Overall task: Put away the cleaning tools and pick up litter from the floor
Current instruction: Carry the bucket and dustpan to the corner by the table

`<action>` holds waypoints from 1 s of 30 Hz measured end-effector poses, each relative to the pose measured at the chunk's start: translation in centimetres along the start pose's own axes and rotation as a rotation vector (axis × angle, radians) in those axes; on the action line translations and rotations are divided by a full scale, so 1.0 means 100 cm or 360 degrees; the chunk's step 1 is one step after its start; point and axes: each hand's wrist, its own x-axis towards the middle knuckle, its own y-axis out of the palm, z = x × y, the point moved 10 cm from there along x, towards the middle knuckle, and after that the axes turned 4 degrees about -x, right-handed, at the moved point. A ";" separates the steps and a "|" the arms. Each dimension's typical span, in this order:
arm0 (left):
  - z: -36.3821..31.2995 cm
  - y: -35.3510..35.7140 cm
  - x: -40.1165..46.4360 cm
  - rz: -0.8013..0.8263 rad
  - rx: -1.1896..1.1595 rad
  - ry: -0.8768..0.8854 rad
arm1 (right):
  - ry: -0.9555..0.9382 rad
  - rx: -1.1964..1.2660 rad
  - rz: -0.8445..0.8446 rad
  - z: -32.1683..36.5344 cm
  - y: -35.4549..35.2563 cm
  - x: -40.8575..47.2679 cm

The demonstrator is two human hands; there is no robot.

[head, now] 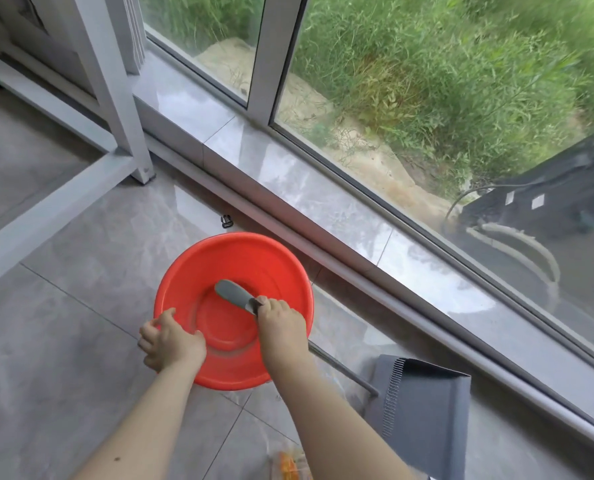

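A red plastic basin [240,261] hangs above the grey tiled floor, near the window sill. My left hand [171,341] grips its near-left rim. My right hand [280,318] is closed around a grey handle [233,296] whose rounded end points into the basin. A grey dustpan [423,410] with a comb edge lies on the floor at the lower right, with a thin grey pole [344,370] running beside it. An orange wrapper [287,464] lies on the floor between my forearms at the bottom edge.
A small dark object [226,221] lies on the floor by the sill base. A long tiled sill [288,174] and glass windows run diagonally on the right. White metal frame legs [129,133] stand at the upper left.
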 end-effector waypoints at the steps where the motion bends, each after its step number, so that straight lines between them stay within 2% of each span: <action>1: 0.009 0.001 0.000 -0.0009 0.0001 -0.0037 | -0.0004 0.0001 -0.0021 0.005 0.003 -0.001; 3: 0.025 0.006 0.000 0.0008 -0.0050 -0.0115 | 0.0011 0.0032 -0.0048 0.008 0.009 -0.004; 7: 0.039 0.029 -0.002 0.0230 -0.0208 -0.0107 | 0.0052 0.0143 -0.0025 0.009 0.016 -0.007; 15: 0.039 0.015 -0.019 0.0047 -0.0364 -0.0011 | 0.0040 0.0139 -0.0001 0.009 0.021 -0.026; 17: 0.043 0.018 -0.029 0.0046 -0.0430 -0.0063 | 0.0014 0.0126 -0.0025 0.008 0.016 -0.035; 20: 0.056 0.034 -0.037 0.0166 -0.0554 -0.0270 | 0.0043 0.0155 -0.0035 0.003 0.003 -0.049; 23: 0.052 0.049 -0.048 0.0392 -0.0573 -0.0265 | 0.0145 0.0226 -0.0034 -0.012 -0.011 -0.066; 26: 0.058 0.050 -0.059 0.0409 -0.0504 -0.0336 | 0.0166 0.0405 0.0126 -0.022 -0.003 -0.077; 30: 0.074 0.062 -0.068 0.0523 -0.0594 -0.0479 | 0.0171 0.0439 0.0110 -0.031 -0.004 -0.085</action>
